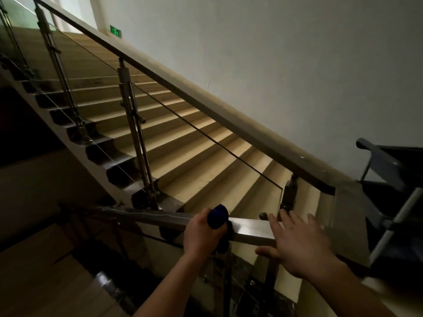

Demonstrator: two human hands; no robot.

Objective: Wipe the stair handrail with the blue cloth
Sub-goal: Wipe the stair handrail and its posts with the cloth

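Blue bunched cloth [217,216] sits on the brushed-metal square stair handrail [249,229], gripped in the curled left hand [202,234]. Right hand [297,245] is spread flat, fingers [286,221] wide, beside the rail; contact unclear. Cloth underside hidden.

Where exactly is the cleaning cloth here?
Find the staircase, then the shiny metal handrail crossing low in front of it. The left hand grips that rail around the blue cloth, the only blue thing there; the right hand is spread, empty.
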